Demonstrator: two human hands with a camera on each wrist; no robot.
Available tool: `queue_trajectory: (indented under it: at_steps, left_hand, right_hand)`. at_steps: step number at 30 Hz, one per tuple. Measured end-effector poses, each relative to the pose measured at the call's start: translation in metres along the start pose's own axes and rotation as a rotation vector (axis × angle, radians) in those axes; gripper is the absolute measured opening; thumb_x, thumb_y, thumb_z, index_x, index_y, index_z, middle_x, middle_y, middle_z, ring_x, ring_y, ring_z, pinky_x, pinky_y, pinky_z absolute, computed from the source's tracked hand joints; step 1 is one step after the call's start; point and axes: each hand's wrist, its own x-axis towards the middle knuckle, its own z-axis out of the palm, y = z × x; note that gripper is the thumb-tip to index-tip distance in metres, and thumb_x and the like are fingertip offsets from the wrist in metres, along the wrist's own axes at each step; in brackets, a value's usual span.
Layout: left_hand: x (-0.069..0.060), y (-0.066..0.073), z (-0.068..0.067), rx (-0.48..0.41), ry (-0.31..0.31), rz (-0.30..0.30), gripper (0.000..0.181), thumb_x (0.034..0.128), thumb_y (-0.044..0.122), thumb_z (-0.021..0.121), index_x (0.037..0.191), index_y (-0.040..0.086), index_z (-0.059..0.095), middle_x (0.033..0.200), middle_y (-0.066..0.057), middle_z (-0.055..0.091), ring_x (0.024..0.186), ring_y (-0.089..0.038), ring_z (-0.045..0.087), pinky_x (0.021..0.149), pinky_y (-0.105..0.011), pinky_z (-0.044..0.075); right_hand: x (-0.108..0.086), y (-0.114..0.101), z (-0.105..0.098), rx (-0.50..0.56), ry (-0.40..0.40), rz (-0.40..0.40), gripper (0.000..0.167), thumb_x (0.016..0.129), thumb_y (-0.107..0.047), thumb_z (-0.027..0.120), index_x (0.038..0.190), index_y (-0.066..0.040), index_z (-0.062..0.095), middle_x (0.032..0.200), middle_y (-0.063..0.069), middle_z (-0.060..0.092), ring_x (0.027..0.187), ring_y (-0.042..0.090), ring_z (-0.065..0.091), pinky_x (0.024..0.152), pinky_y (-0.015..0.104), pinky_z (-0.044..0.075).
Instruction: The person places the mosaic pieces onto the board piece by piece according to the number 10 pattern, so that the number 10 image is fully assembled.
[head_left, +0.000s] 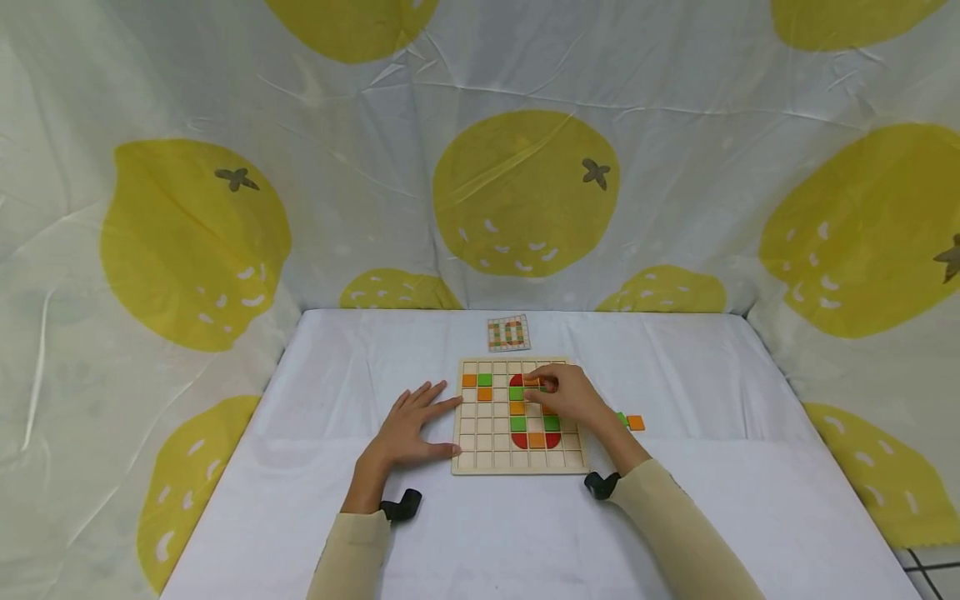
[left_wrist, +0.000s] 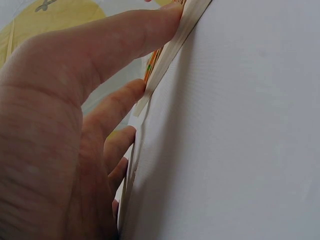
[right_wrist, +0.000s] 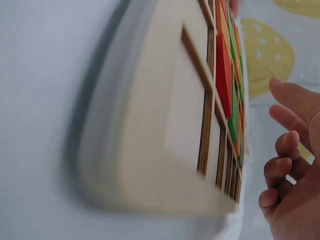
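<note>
The right hand [head_left: 572, 393] is over the upper right part of the wooden grid board [head_left: 480, 461], pinching an orange tile [head_left: 532, 382] between thumb and fingertips, beside a red curved tile [head_left: 516, 381]. In the right wrist view that hand [right_wrist: 297, 150] has bent fingers above the board [right_wrist: 150, 165], and no tile shows at its fingertips. The left hand [head_left: 408, 429] lies spread at the board's left edge, its thumb and a finger touching the rim; the left wrist view shows this hand [left_wrist: 95, 90] along the board's edge [left_wrist: 172, 47].
A small patterned card [head_left: 508, 332] lies behind the board. Right of the board, a green tile [head_left: 621, 419] is partly covered by the right forearm, next to an orange tile [head_left: 636, 422]. White cloth covers the table; a lemon-print curtain hangs behind and at both sides.
</note>
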Motion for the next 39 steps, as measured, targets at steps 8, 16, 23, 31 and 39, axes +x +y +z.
queue_trajectory:
  at_steps: [8, 16, 23, 31, 39]
  left_hand:
    - [0.0, -0.001, 0.001, -0.002, 0.002, 0.001, 0.085, 0.0784, 0.072, 0.07, 0.154, 0.038, 0.049, 0.17, -0.001, 0.03, 0.16, -0.031, 0.019, 0.127, -0.062, 0.013]
    - [0.0, -0.001, 0.002, 0.002, -0.001, 0.003, 0.085, 0.0783, 0.072, 0.07, 0.154, 0.038, 0.049, 0.17, -0.001, 0.03, 0.16, -0.032, 0.02, 0.127, -0.063, 0.014]
    - [0.0, 0.0, 0.0, 0.003, -0.004, 0.008, 0.085, 0.079, 0.07, 0.07, 0.154, 0.037, 0.049, 0.17, -0.002, 0.03, 0.16, -0.032, 0.02, 0.127, -0.063, 0.013]
    - [0.0, 0.001, 0.0, -0.007, -0.004, 0.004, 0.085, 0.0785, 0.069, 0.071, 0.154, 0.037, 0.049, 0.17, -0.002, 0.03, 0.16, -0.032, 0.019, 0.127, -0.062, 0.013]
    - [0.0, 0.001, -0.001, -0.014, 0.01, 0.009, 0.085, 0.0785, 0.068, 0.072, 0.153, 0.036, 0.05, 0.17, -0.003, 0.031, 0.16, -0.033, 0.021, 0.127, -0.063, 0.013]
  right_hand:
    - [-0.023, 0.017, -0.027, 0.009, 0.013, 0.039, 0.033, 0.09, -0.032, 0.081, 0.119, -0.015, 0.077, 0.068, 0.002, 0.051, 0.063, 0.016, 0.044, 0.058, 0.029, 0.036]
    - [-0.045, 0.042, -0.048, -0.065, 0.049, 0.091, 0.032, 0.089, -0.036, 0.081, 0.115, -0.017, 0.078, 0.072, 0.001, 0.048, 0.068, 0.017, 0.047, 0.06, 0.028, 0.037]
    - [-0.064, 0.058, -0.057, -0.075, 0.068, 0.127, 0.035, 0.087, -0.036, 0.083, 0.115, -0.015, 0.078, 0.072, 0.001, 0.049, 0.07, 0.017, 0.048, 0.06, 0.026, 0.038]
    - [-0.082, 0.074, -0.066, -0.09, 0.074, 0.13, 0.035, 0.085, -0.036, 0.085, 0.113, -0.016, 0.079, 0.073, -0.001, 0.05, 0.072, 0.015, 0.048, 0.062, 0.024, 0.038]
    - [-0.096, 0.087, -0.075, -0.134, 0.062, 0.154, 0.038, 0.084, -0.035, 0.086, 0.115, -0.015, 0.077, 0.073, -0.001, 0.049, 0.073, 0.014, 0.048, 0.066, 0.026, 0.037]
